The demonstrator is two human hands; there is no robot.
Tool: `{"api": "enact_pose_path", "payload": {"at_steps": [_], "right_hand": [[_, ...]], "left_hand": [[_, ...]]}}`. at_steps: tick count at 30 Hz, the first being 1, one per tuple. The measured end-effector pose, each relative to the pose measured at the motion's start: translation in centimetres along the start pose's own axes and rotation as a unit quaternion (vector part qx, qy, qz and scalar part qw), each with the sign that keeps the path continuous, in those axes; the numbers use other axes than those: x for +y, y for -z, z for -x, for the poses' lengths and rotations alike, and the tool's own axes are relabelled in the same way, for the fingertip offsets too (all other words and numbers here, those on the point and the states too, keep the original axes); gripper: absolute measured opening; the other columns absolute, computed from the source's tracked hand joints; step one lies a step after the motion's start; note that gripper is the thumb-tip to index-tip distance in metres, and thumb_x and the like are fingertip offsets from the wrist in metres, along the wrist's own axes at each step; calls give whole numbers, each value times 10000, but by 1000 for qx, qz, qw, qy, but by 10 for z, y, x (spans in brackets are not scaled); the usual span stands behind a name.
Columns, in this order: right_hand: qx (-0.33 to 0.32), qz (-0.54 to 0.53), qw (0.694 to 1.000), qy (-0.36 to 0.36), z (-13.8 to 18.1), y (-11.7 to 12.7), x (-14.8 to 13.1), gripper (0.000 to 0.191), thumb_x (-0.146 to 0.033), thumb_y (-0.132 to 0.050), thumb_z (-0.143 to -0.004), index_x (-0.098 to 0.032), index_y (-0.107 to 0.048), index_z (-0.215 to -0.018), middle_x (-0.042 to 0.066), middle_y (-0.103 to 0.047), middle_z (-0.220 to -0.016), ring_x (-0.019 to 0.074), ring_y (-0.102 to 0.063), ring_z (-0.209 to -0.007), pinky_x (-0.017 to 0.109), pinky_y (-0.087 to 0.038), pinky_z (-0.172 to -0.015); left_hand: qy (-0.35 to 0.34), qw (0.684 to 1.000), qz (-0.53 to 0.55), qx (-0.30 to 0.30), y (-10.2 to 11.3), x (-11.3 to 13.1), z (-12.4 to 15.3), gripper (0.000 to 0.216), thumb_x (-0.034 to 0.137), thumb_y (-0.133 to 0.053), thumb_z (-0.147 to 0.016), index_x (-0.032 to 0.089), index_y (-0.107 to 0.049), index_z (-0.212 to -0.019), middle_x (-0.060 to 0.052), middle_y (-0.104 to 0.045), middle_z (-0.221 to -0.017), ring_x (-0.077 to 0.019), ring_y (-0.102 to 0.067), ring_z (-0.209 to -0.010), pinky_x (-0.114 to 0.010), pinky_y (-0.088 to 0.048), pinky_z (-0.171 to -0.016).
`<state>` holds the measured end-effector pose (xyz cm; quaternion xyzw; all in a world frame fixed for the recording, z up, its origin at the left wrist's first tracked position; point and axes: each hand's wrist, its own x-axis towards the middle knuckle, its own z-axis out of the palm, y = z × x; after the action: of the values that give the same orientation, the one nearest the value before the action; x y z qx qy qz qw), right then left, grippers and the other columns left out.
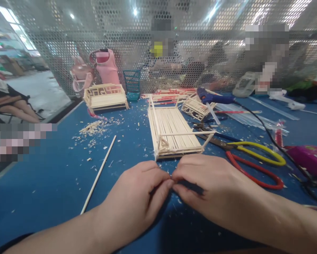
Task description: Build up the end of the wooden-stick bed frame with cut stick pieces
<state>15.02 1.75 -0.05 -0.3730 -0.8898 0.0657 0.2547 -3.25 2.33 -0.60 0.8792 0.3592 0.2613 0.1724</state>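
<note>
My left hand (139, 190) and my right hand (208, 180) meet over the blue table, close to its front. Thumb and fingers of each are pinched, the tips touching those of the other hand. Whatever lies between them is hidden or too small to make out. Just beyond my hands stands a miniature bed-like frame (174, 127) of pale wooden sticks, with slats and raised rails. To the left of my left hand, a single thin wooden stick (99, 173) rests on the table.
Scissors (253, 158) with red and yellow handles lie at right, near a blue glue gun (216, 98) and its cord. Clear glue sticks (243, 114) are behind. A small stick bench (105, 98) stands back left, by wood scraps (93, 127). A perforated metal screen (137, 31) closes the back.
</note>
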Motion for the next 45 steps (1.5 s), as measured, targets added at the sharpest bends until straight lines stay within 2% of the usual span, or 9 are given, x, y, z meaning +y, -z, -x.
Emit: {"api": "enact_pose_path", "payload": {"at_steps": [5, 10, 13, 17, 21, 29, 39, 45], "right_hand": [[1, 1, 1000, 3, -8, 9, 5, 169, -129, -549, -829, -168, -644, -696, -4, -620, -635, 107, -564, -592, 218, -400, -569], [91, 20, 996, 11, -16, 8, 20, 148, -130, -511, -864, -164, -638, -797, 34, -681, -777, 128, -626, -737, 230, -476, -687], [134, 69, 988, 29, -16, -2, 22, 165, -117, -477, -876, -160, -634, -847, 68, -703, -871, 157, -647, -836, 271, -508, -757], [190, 112, 975, 19, -14, -10, 21, 142, -116, -503, -867, -144, -643, -873, 78, -715, -858, 169, -658, -847, 289, -523, -785], [187, 110, 976, 15, -16, -13, 22, 145, -107, -505, -862, -147, -645, -861, 68, -715, -842, 167, -660, -824, 279, -527, -765], [176, 118, 977, 6, -20, -15, 24, 145, -112, -503, -862, -141, -642, -832, 71, -700, -825, 176, -645, -807, 280, -515, -742], [170, 142, 975, -22, -21, -16, 21, 169, -144, -485, -878, -142, -646, -825, 82, -695, -825, 189, -635, -783, 302, -508, -715], [178, 135, 975, -3, -21, -16, 21, 185, -135, -493, -872, -110, -675, -848, 99, -708, -833, 196, -648, -804, 311, -519, -746]], "left_hand": [[24, 999, 1, 24, 1, -2, -1, 220, 196, -475, -880, 191, -637, -731, 9, -628, -664, -122, -582, -653, -213, -435, -578], [160, 977, 25, 138, 3, -10, -7, 120, 283, -537, -845, 199, -609, -891, 20, -619, -698, -116, -569, -568, -224, -447, -519], [199, 967, 71, 143, 2, -15, -11, 198, 303, -559, -825, 194, -593, -987, 0, -658, -797, -136, -618, -630, -230, -478, -523], [188, 971, 87, 118, 1, -19, -11, 211, 304, -551, -832, 206, -637, -999, -19, -693, -940, -154, -654, -774, -268, -524, -689], [164, 978, 59, 114, 1, -19, -11, 214, 279, -541, -837, 202, -666, -993, -24, -701, -967, -158, -650, -847, -271, -519, -764], [128, 984, 15, 120, 2, -19, -13, 216, 245, -530, -839, 179, -684, -975, -31, -707, -974, -151, -651, -873, -253, -517, -792], [130, 984, 28, 116, 3, -17, -13, 231, 249, -533, -842, 176, -682, -1003, -48, -700, -993, -167, -644, -886, -277, -525, -785], [133, 984, 36, 117, 2, -17, -12, 221, 254, -529, -843, 187, -679, -991, -46, -695, -988, -174, -642, -871, -295, -528, -769]]}}
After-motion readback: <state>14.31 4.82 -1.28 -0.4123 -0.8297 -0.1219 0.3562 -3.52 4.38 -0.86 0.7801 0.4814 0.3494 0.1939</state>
